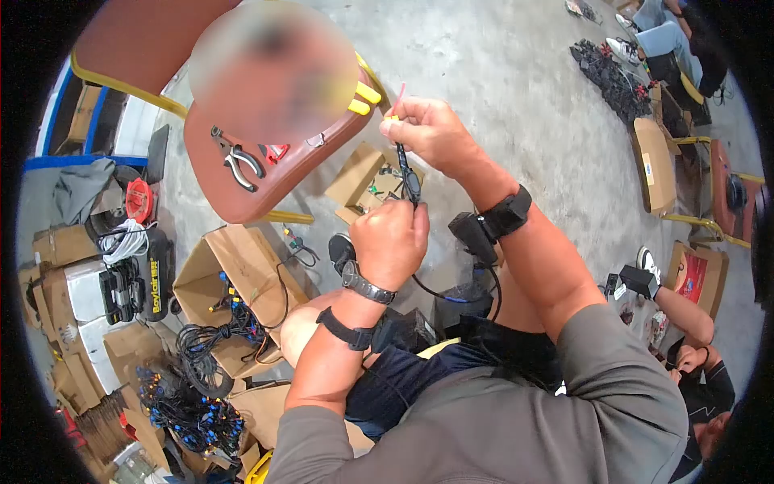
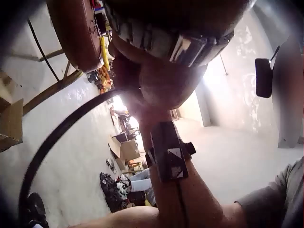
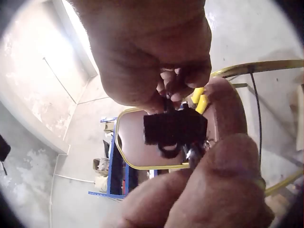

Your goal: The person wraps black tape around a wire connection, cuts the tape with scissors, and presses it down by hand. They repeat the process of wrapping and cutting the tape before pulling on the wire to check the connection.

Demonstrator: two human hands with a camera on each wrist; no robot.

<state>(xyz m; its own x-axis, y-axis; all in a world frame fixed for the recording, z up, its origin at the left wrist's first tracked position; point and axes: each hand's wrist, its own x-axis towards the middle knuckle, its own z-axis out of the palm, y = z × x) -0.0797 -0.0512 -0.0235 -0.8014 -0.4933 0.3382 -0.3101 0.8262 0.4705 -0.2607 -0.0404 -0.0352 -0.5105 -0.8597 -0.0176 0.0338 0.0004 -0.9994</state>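
Observation:
In the head view my left hand grips the lower end of a black cable piece with a thicker oval black part. Above it, my right hand pinches the upper end beside a small yellow piece; a thin pink strip sticks up there. In the right wrist view a dark blocky part sits between my right hand above and my left hand below. The left wrist view shows a black cable curving away; the fingertips are hidden there.
Pliers, a red-handled tool and yellow handles lie on a brown chair. Below are a small open box and a larger box with cables. People sit at right.

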